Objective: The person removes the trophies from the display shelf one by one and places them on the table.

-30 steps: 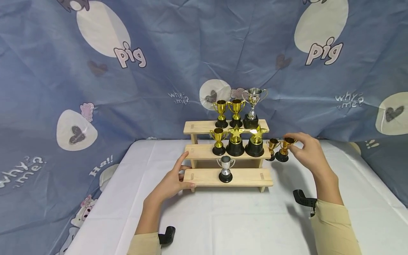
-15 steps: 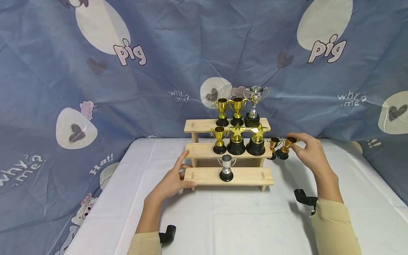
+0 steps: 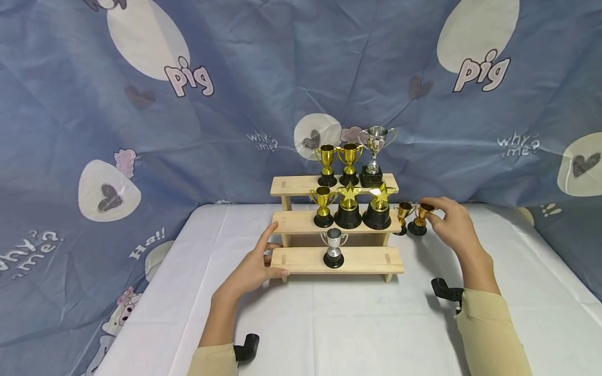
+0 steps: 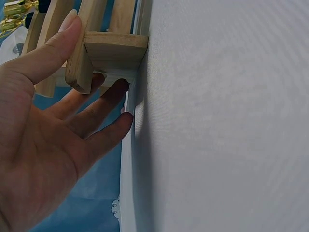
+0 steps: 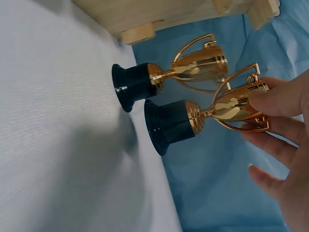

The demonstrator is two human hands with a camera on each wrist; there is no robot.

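Note:
A wooden three-step display stand (image 3: 301,258) stands on the white table. My left hand (image 3: 251,269) holds the left end of its lowest step, thumb at the front and fingers behind. At the stand's right side, my right hand (image 3: 452,222) pinches the cup of a bronze-gold trophy (image 5: 193,116) with a black base. It leans slightly; whether its base touches the table I cannot tell. A matching trophy (image 5: 193,70) stands just beside it, nearer the stand. On the lowest step is a small silver trophy (image 3: 334,244).
On the middle step are a gold cup trophy (image 3: 323,201) and two star trophies (image 3: 348,209). Two gold cups (image 3: 349,156) and a larger silver cup (image 3: 376,141) occupy the top step. A blue printed cloth (image 3: 235,104) hangs behind the table (image 3: 348,329).
The trophy in my right hand has shifted slightly and stands a little more upright. My left hand keeps its place on the stand. The view has tilted slightly.

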